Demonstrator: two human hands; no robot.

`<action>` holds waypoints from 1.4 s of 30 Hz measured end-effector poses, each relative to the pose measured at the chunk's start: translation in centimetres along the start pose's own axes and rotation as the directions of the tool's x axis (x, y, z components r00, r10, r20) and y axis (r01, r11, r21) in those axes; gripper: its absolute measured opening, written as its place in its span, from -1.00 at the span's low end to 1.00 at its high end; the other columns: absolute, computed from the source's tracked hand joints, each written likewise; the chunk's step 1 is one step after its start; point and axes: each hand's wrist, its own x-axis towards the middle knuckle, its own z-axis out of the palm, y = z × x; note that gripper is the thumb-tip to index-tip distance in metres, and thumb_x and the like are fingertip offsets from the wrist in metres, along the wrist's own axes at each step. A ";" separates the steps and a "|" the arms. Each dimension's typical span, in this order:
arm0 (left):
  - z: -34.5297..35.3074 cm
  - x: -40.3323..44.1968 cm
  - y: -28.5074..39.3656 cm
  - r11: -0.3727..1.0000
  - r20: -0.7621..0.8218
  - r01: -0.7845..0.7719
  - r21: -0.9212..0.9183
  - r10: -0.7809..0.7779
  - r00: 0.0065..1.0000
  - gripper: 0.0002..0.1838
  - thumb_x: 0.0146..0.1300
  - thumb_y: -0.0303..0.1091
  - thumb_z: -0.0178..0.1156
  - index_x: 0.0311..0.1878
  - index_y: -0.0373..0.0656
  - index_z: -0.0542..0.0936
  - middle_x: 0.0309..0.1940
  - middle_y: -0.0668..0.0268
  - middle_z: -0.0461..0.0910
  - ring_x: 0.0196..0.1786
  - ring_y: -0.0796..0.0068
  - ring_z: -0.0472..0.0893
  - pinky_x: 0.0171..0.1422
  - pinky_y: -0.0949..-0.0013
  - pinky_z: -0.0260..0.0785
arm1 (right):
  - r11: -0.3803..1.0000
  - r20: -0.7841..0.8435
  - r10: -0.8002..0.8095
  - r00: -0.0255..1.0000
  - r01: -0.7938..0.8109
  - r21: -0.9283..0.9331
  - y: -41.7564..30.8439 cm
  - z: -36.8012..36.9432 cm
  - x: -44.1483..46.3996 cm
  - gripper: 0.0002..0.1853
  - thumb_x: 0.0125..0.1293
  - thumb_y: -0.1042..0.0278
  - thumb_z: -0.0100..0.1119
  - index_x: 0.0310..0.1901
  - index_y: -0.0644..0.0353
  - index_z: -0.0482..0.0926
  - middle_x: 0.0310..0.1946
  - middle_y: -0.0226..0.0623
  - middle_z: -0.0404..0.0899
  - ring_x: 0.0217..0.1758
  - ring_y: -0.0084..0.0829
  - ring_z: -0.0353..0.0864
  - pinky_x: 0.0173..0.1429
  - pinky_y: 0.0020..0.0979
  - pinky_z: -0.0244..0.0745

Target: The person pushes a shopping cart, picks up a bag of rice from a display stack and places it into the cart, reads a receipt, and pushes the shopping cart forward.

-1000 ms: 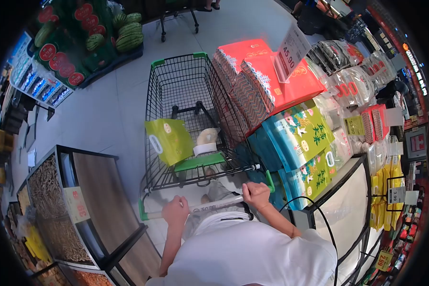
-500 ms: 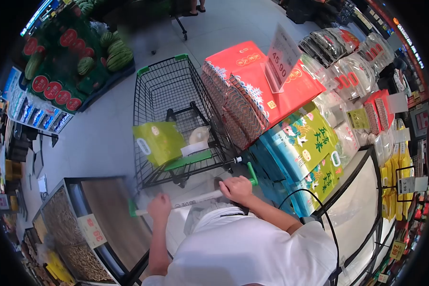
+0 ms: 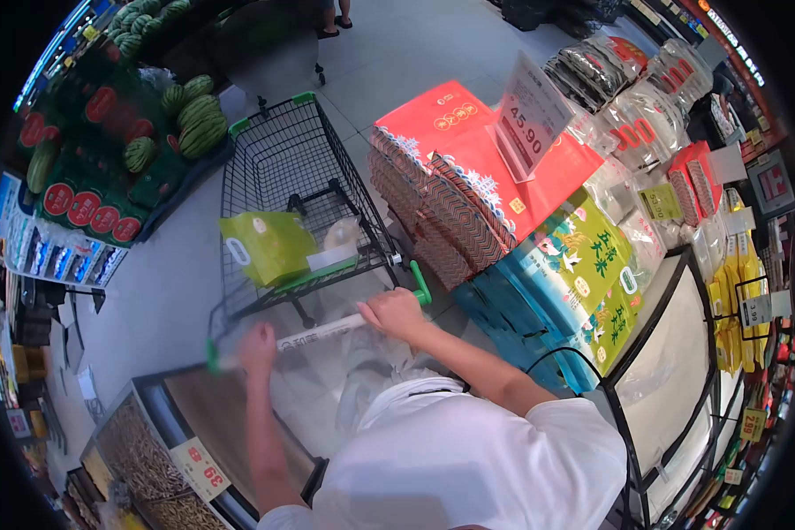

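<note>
A white handlebar [image 3: 322, 333] with green ends spans the near side of a black wire shopping cart [image 3: 278, 150]. Around its left part my left hand [image 3: 257, 349] is closed, slightly blurred. My right hand [image 3: 396, 314] grips the bar close to its right green end. Inside the cart lie a yellow-green bag [image 3: 268, 247] with a white handle and, beside it, a pale item [image 3: 340, 233] in clear wrap with a white label.
Red boxes [image 3: 468, 159] under a price sign [image 3: 530, 119] and green-blue rice bags [image 3: 583, 265] stand right of the cart. Watermelons [image 3: 199, 119] are at upper left, a bin of dried goods [image 3: 141, 450] at lower left. A person's feet [image 3: 336, 26] show at the top.
The cart, with both my hands on its bar, has shifted left and turned slightly in view. The gap between the cart and the stacked goods on the right has widened.
</note>
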 end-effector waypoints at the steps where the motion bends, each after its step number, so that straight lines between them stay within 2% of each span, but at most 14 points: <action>1: -0.6 1.7 -0.5 0.999 -0.002 -0.029 -0.014 0.029 1.000 -0.61 0.33 -0.02 -0.01 -0.27 -0.15 0.60 -0.38 0.03 0.62 -0.24 -0.11 0.60 -0.22 -0.02 0.39 | 1.000 -0.021 0.004 1.000 -0.004 0.000 -0.3 0.6 1.1 -0.57 0.33 0.08 0.10 -0.66 0.09 0.55 -0.71 -0.28 0.53 -0.61 -0.26 0.55 -0.38 -0.27 0.40; 3: -1.3 4.8 -1.7 0.999 0.016 -0.027 0.018 0.027 1.000 -0.61 0.32 -0.01 0.00 -0.27 -0.16 0.60 -0.37 0.02 0.62 -0.22 -0.12 0.60 -0.21 -0.03 0.38 | 1.000 -0.072 0.015 0.997 -0.016 -0.006 -0.9 1.6 3.6 -0.55 0.34 0.07 0.08 -0.69 0.08 0.55 -0.72 -0.28 0.53 -0.62 -0.25 0.54 -0.38 -0.25 0.39; 6: -2.5 8.2 -2.3 0.998 0.029 -0.056 -0.024 0.056 0.998 -0.60 0.31 0.00 0.01 -0.29 -0.17 0.60 -0.35 0.00 0.63 -0.21 -0.12 0.60 -0.21 -0.05 0.37 | 0.997 0.025 0.071 0.997 -0.070 -0.044 -1.4 3.2 6.6 -0.55 0.35 0.07 0.03 -0.68 0.08 0.54 -0.67 -0.25 0.56 -0.56 -0.21 0.56 -0.34 -0.22 0.39; 12: -3.7 15.1 -4.2 0.991 0.017 -0.131 -0.023 0.132 0.991 -0.60 0.30 0.01 0.03 -0.31 -0.16 0.61 -0.35 0.00 0.62 -0.22 -0.13 0.60 -0.21 -0.05 0.38 | 0.989 0.022 0.135 0.991 -0.133 -0.063 -2.3 5.5 12.0 -0.54 0.35 0.07 0.00 -0.68 0.07 0.55 -0.67 -0.25 0.56 -0.55 -0.20 0.56 -0.31 -0.20 0.37; 15: -4.7 18.2 -5.0 0.985 0.024 -0.174 0.005 0.173 0.985 -0.60 0.29 0.01 0.05 -0.29 -0.15 0.63 -0.34 0.01 0.63 -0.22 -0.11 0.61 -0.20 -0.03 0.39 | 0.990 -0.090 0.122 0.988 -0.127 -0.059 -2.5 7.7 14.1 -0.52 0.33 0.04 0.03 -0.72 0.06 0.54 -0.72 -0.27 0.54 -0.62 -0.21 0.55 -0.38 -0.18 0.38; 17: -5.2 20.3 -5.3 0.982 0.014 -0.190 0.008 0.189 0.982 -0.61 0.27 0.01 0.06 -0.28 -0.14 0.65 -0.33 0.01 0.64 -0.22 -0.10 0.61 -0.19 -0.02 0.41 | 0.989 -0.105 0.123 0.987 -0.130 -0.070 -2.7 8.9 15.2 -0.52 0.33 0.03 0.03 -0.71 0.05 0.55 -0.71 -0.28 0.55 -0.61 -0.21 0.56 -0.38 -0.18 0.39; 20: -3.8 24.0 -6.9 0.928 -0.245 -0.372 -0.028 0.355 0.902 -0.63 0.25 -0.04 0.12 -0.48 -0.16 0.57 -0.59 0.09 0.57 -0.46 -0.02 0.59 -0.39 0.01 0.33 | 0.985 -0.101 0.143 0.985 -0.151 -0.082 -2.9 9.6 16.8 -0.53 0.34 0.02 0.02 -0.69 0.05 0.55 -0.70 -0.28 0.55 -0.60 -0.21 0.58 -0.39 -0.20 0.41; 26: -4.6 30.1 -5.8 0.915 -0.179 -0.402 0.017 0.399 0.900 -0.64 0.25 -0.06 0.13 -0.48 -0.16 0.57 -0.59 0.10 0.57 -0.46 -0.02 0.59 -0.40 0.01 0.32 | 0.972 -0.109 0.207 0.972 -0.217 -0.092 -2.3 10.1 20.3 -0.55 0.35 0.03 0.01 -0.65 0.06 0.55 -0.67 -0.28 0.57 -0.58 -0.21 0.60 -0.35 -0.18 0.44; 29: -5.6 33.6 -4.4 0.946 -0.012 -0.324 0.023 0.324 0.946 -0.63 0.21 -0.04 0.12 -0.35 -0.19 0.64 -0.41 0.00 0.63 -0.26 -0.11 0.62 -0.18 -0.02 0.41 | 0.960 -0.090 0.256 0.963 -0.264 -0.097 -1.4 10.9 22.4 -0.57 0.36 0.04 0.00 -0.61 0.05 0.56 -0.64 -0.28 0.57 -0.55 -0.20 0.59 -0.29 -0.18 0.44; 42: -7.9 51.3 1.6 0.853 0.077 -0.519 0.054 0.514 0.854 -0.66 0.22 -0.04 0.11 -0.37 -0.14 0.65 -0.47 0.04 0.62 -0.33 -0.07 0.62 -0.23 -0.02 0.40 | 0.936 -0.208 0.343 0.916 -0.353 -0.013 2.0 14.0 32.9 -0.65 0.33 0.06 0.07 -0.53 0.08 0.53 -0.60 -0.28 0.52 -0.53 -0.21 0.55 -0.32 -0.19 0.42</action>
